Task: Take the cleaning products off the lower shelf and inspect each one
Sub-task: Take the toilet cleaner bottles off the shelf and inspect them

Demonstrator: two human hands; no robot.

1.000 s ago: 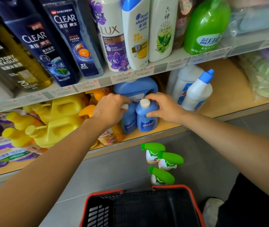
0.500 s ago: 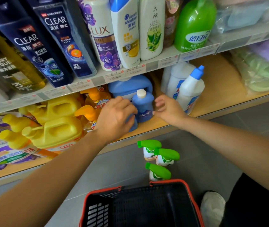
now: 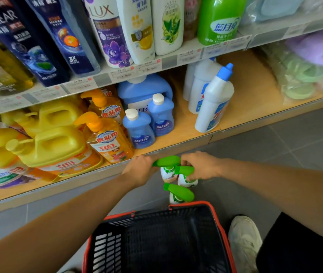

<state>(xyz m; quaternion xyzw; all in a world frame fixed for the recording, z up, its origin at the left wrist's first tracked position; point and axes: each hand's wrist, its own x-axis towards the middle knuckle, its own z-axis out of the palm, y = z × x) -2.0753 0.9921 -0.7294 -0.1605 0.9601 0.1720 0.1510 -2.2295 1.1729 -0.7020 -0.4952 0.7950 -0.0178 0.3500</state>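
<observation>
Three white spray bottles with green trigger heads stand on the grey floor below the lower shelf (image 3: 251,107). My left hand (image 3: 139,170) is closed on the left end of the rear spray bottle's head (image 3: 167,161). My right hand (image 3: 201,164) curls over the head of the middle spray bottle (image 3: 185,170). Nearest the basket, the third spray bottle (image 3: 179,192) stands untouched. Two small blue bottles with white caps (image 3: 139,131) (image 3: 161,119) stand on the shelf, free of both hands.
On the lower shelf are a big blue jug (image 3: 145,89), white bottles with blue caps (image 3: 212,101), orange pump bottles (image 3: 109,140) and yellow jugs (image 3: 56,144). A red-rimmed black basket (image 3: 156,239) sits below my arms. Shampoo bottles fill the upper shelf.
Both hands let go of the small blue bottles on the shelf and dropped down to the green spray bottles on the floor. The blue bottles stay on the shelf.
</observation>
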